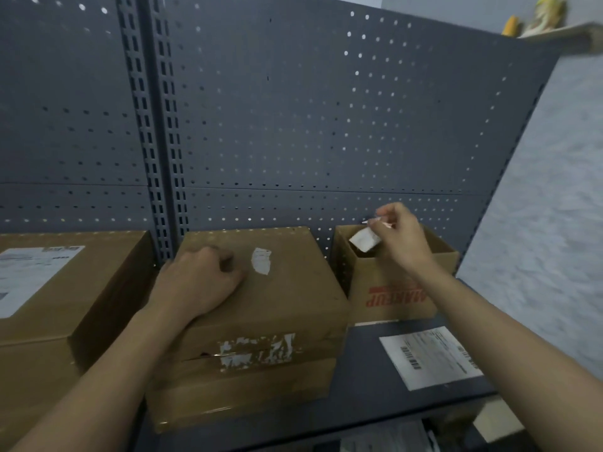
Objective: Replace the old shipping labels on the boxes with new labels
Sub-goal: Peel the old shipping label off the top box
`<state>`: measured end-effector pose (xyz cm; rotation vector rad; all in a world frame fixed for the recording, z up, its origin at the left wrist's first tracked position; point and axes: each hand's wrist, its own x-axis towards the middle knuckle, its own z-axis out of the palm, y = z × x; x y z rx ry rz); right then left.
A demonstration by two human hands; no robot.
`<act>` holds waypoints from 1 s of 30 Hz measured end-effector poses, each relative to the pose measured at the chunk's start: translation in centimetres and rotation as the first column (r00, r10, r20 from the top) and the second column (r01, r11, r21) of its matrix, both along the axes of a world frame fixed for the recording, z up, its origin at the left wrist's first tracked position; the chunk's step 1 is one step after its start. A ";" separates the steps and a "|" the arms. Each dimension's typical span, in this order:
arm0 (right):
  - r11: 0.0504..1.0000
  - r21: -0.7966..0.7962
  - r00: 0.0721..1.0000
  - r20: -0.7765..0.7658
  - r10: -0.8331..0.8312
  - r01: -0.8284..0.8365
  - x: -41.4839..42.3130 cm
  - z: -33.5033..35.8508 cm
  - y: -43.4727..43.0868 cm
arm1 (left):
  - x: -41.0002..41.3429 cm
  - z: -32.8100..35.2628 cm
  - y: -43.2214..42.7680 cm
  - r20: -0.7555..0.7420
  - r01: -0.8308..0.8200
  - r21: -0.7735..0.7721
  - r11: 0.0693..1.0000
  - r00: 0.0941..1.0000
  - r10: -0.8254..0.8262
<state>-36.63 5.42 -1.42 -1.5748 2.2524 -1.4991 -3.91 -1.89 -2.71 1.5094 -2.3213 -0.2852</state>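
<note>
- Torn white paper label scrap (363, 240): pinched by right hand (403, 238) fingers (386, 211), hanging directly above small open brown cardboard box (391, 288) at dark shelf (365, 370) back-right corner.
- Left hand (199, 282): curled into a fist, empty, resting on middle brown cardboard box (280, 308).

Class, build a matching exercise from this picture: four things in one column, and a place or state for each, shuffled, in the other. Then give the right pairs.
Things
1. left box
2. middle box
3. right hand
4. loose label sheet

Places or states
a. lies flat on the dark shelf
b. bears only torn white remnants
c. pinches a label scrap over the small open box
d. carries a whole label on top

Pairs: 1-d, 2-b, 3-c, 4-a
</note>
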 end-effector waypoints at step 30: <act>0.995 0.089 0.962 -0.272 -0.023 0.049 -0.3 -0.4 1.2 | 1.2 -0.9 -0.7 0.006 0.075 0.008 0.997 0.997 -0.075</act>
